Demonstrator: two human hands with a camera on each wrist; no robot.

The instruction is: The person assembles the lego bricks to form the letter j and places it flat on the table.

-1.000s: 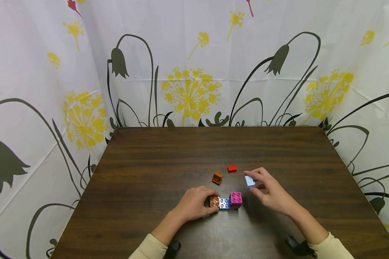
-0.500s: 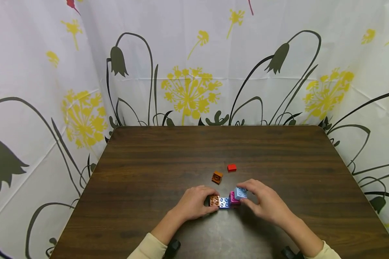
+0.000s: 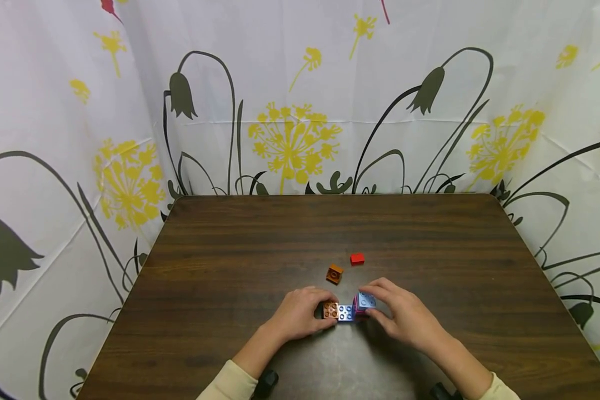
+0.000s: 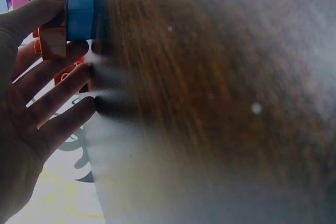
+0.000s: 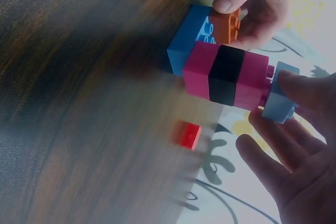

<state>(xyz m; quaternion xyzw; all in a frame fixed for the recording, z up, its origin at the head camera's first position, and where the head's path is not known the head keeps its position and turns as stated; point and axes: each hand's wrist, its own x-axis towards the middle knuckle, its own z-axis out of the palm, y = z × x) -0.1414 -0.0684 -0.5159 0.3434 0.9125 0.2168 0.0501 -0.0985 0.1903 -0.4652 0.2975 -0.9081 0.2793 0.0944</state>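
My left hand (image 3: 300,315) pinches an orange toy brick (image 3: 330,310) between thumb and fingers. That brick sits on one end of a blue brick (image 5: 185,38), whose bare studs show in the middle. On the other end rises a stack with a pink brick (image 5: 201,69), a black brick (image 5: 226,75) and an upper pink brick (image 5: 252,80). With thumb and fingers my right hand (image 3: 405,314) holds a light blue brick (image 5: 281,94) over the top studs. It looks slightly tilted, and pink studs show beneath it in the right wrist view.
Beyond the blocks, a loose orange brick (image 3: 334,274) lies on its side on the brown wooden table (image 3: 230,239). A small red brick (image 3: 357,259) is a little farther back. Behind the table's far edge hangs a flower-print curtain (image 3: 290,66).
My right hand has moved left with the light blue brick, from beside the stack to above the pink brick. My left hand has stayed on the orange brick.
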